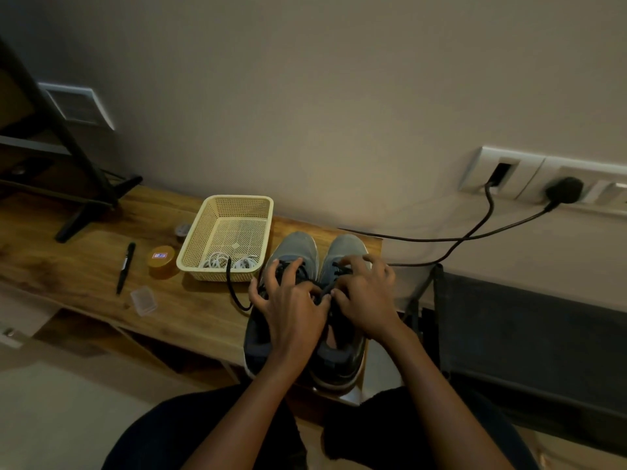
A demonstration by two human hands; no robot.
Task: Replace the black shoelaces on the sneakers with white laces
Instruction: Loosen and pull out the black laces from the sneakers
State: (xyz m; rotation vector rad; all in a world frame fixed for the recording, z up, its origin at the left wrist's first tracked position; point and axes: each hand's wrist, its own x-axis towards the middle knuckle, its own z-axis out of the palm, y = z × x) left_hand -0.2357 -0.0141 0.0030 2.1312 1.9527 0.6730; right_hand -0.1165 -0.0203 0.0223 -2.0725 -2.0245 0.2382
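Two grey sneakers stand side by side at the right end of the wooden table [84,266], toes toward the wall: the left sneaker [295,247] and the right sneaker [347,249]. Both carry black laces. My left hand [288,307] lies over the left sneaker's lacing, fingers spread and curled among the laces, thumb meeting a lace between the shoes. My right hand [364,296] pinches a black lace [325,290] on the right sneaker. A loose black lace end [232,290] trails left up to the basket. Coiled white laces [227,261] lie in the cream basket [234,201].
A black pen [125,268], a round orange tin [162,261] and a clear plastic case [144,300] lie left of the basket. A monitor stand [88,205] sits at the table's far left. Black cables [468,234] run from wall sockets at right. A dark chair [529,334] stands right.
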